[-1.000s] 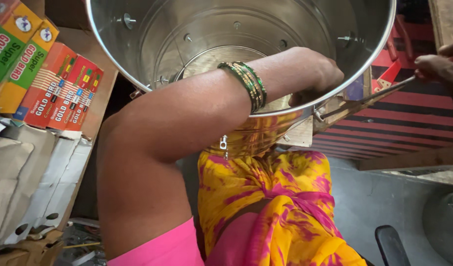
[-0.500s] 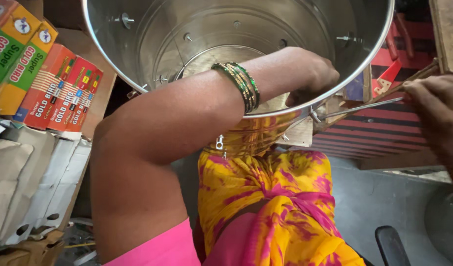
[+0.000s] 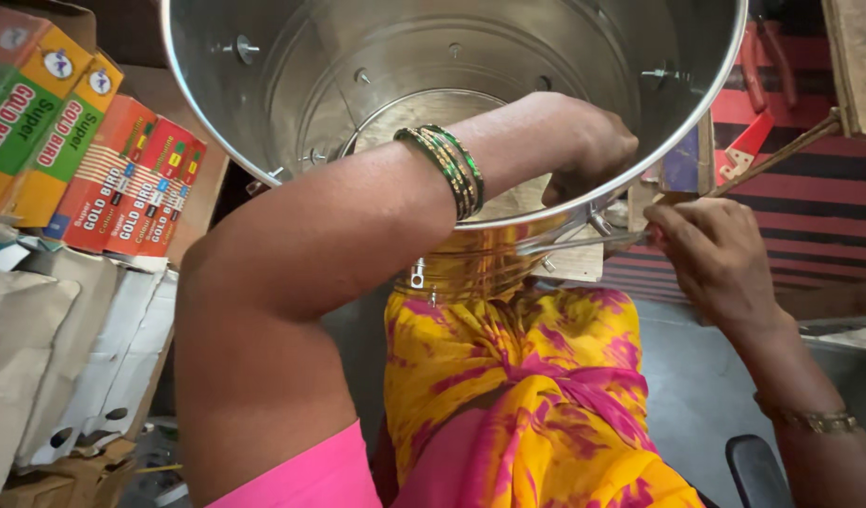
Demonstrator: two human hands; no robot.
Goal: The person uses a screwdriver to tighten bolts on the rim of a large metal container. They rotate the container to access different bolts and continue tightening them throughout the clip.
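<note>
A large shiny steel drum [image 3: 263,169] lies tilted on my lap, its open mouth facing me. My left hand [image 3: 583,141] reaches over the rim into the drum, fingers curled against the inner wall near the right edge; green bangles [image 3: 447,169] ring the wrist. Whether it holds anything small is hidden. My right hand [image 3: 710,249] is outside the drum at its right rim, closed on a thin metal tool [image 3: 574,243] whose shaft points at the drum's outer wall by a bolt.
Stacked colourful cardboard boxes [image 3: 85,160] and pale folded cartons [image 3: 66,357] fill the left side. A red striped surface [image 3: 809,188] with a red-handled tool [image 3: 748,141] lies right. Yellow and pink cloth [image 3: 517,395] covers my lap. A dark chair part [image 3: 757,470] shows bottom right.
My right hand has come in from the far right edge to the drum's rim, bringing the metal tool against the wall. The left hand stays inside the drum.
</note>
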